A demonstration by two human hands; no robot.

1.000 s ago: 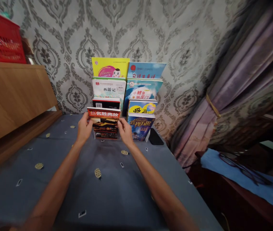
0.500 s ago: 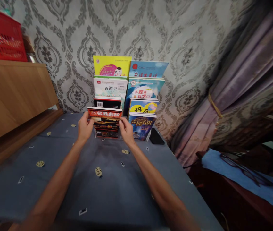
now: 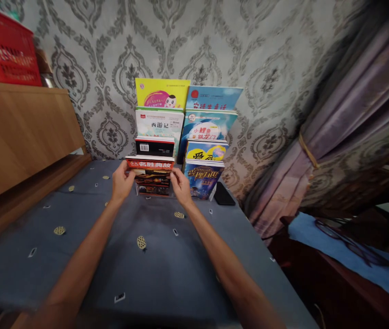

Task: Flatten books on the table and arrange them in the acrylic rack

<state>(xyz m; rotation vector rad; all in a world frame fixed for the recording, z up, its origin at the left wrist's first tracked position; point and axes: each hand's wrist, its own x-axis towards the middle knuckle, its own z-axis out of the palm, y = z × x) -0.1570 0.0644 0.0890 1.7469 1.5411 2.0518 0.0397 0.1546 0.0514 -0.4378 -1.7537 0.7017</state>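
A red-and-black book (image 3: 153, 176) with white Chinese lettering stands upright at the front left of a tiered book rack, its lower part behind the rack's clear front edge. My left hand (image 3: 122, 183) pinches its left side, thumb in front. On its right side, my right hand (image 3: 181, 185) grips in the same way. Just behind it rise a black book (image 3: 155, 147) with a barcode, a white book (image 3: 160, 124) and a yellow book (image 3: 162, 93). In the right column are a dark blue book (image 3: 203, 179), a yellow-and-blue book (image 3: 205, 151) and two bluish books.
A black phone (image 3: 223, 194) lies right of the rack on the blue patterned tablecloth (image 3: 153, 278). To the left is a wooden cabinet (image 3: 23, 141) carrying a red basket (image 3: 7, 50). A purple curtain (image 3: 293, 160) hangs at right, near glasses (image 3: 352, 244) on a blue cloth (image 3: 307, 233).
Both hands have lowered the red-and-black book slightly into the front left tier, so more of the black book behind shows. The whole view has shifted a little.
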